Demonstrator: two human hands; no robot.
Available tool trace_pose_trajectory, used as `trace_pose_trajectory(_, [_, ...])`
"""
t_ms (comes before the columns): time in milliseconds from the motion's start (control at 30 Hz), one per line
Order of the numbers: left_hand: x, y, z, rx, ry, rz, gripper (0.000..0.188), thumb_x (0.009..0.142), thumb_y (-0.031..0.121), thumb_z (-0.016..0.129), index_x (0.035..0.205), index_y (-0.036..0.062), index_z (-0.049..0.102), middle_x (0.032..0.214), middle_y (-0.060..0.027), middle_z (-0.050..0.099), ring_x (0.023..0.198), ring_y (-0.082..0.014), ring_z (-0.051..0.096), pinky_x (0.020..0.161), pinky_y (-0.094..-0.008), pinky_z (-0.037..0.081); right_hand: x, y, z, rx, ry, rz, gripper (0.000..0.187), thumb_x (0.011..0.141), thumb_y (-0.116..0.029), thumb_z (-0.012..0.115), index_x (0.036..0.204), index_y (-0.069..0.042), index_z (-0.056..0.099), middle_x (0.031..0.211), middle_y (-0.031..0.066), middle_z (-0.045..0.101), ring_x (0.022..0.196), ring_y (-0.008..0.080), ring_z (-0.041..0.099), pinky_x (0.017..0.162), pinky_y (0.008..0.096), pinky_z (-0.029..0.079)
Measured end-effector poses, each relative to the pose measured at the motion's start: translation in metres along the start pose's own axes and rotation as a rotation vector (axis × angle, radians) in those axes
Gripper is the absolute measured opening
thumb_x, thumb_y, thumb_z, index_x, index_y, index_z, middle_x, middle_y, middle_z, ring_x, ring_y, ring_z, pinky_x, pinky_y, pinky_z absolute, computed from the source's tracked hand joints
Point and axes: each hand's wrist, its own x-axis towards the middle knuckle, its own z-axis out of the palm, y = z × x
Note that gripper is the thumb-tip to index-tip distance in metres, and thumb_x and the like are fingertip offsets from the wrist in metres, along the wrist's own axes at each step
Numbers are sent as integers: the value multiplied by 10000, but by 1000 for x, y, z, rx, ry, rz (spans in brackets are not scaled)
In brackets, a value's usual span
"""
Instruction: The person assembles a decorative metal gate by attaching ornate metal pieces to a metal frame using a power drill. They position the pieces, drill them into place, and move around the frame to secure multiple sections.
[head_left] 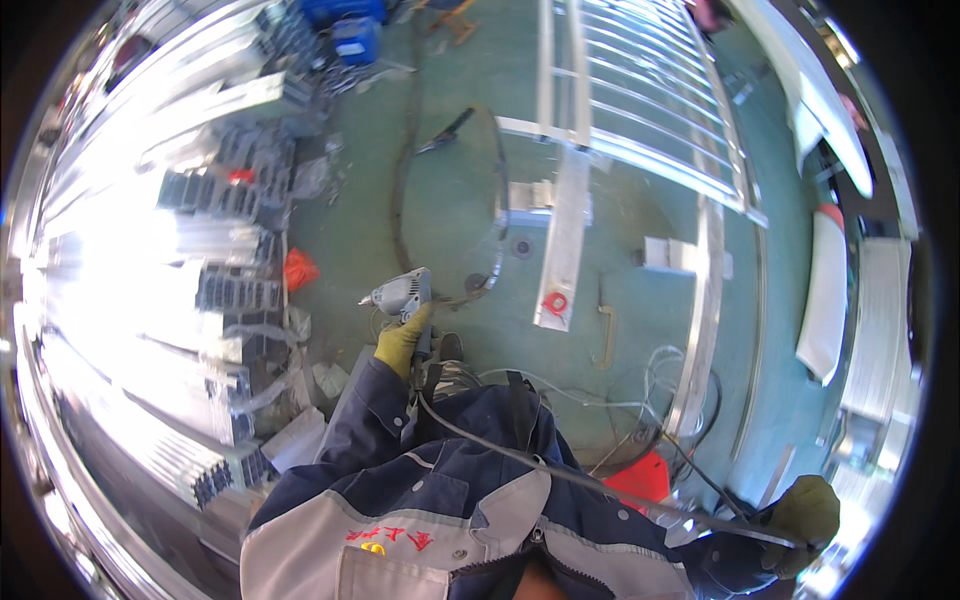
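Observation:
My left hand, in a yellow-green work glove, is wrapped round the handle of a grey power drill. The drill's chuck points left, above the green floor. A grey cable runs across the front of my jacket from the left side toward my right hand. That hand is gloved too and held far out at the lower right. Its fingers look curled round the cable, though the rim of the picture bends them and hides part of the grip.
Stacks of metal profiles fill the left side. Ahead on the right stands a slatted metal frame on long beams. A dark hose loops over the floor. Tangled cables and a red object lie by my right side.

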Motion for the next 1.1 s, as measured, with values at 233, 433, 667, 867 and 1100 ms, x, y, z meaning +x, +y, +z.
trace_pose_trajectory(233, [-2, -6, -83, -205, 183, -157, 476, 867, 452, 842, 1053, 43, 683, 843, -76, 706, 647, -169, 658, 556, -299, 515, 121, 48, 159, 2297, -629, -401, 279, 967, -189, 612, 722, -58, 588, 607, 56, 616, 498, 229, 571, 495, 440, 446])
trace_pose_trajectory(433, [-6, -12, -122, -300, 266, -173, 503, 853, 445, 857, 1068, 33, 664, 809, -61, 675, 631, -172, 651, 546, -305, 522, 78, 45, 253, 986, -545, 310, 267, 1035, -237, 551, 1090, 17, 614, 1041, 192, 668, 902, 335, 668, 792, 476, 551])
trace_pose_trajectory(667, [18, 38, -133, -267, 354, -247, 512, 881, 551, 793, 1030, 73, 689, 776, -60, 692, 588, -171, 647, 541, -299, 527, 123, 35, 363, 1304, -773, 337, 300, 1003, -288, 651, 1089, -1, 650, 938, 170, 704, 794, 295, 685, 672, 457, 539])
trace_pose_trajectory(867, [102, 109, -126, -243, 231, -195, 500, 904, 534, 776, 1055, 65, 691, 826, -63, 712, 627, -141, 654, 576, -287, 534, 201, 61, 422, 1345, -891, 245, 279, 948, -295, 676, 937, -20, 630, 739, 103, 633, 622, 248, 588, 550, 408, 427])
trace_pose_trajectory(1100, [200, 231, -112, -170, 105, -282, 532, 875, 516, 815, 1076, 44, 674, 880, -75, 716, 661, -155, 668, 578, -291, 532, 278, 96, 503, 1103, -674, 335, 291, 1022, -306, 540, 968, -28, 604, 875, 139, 620, 760, 242, 581, 678, 430, 431])
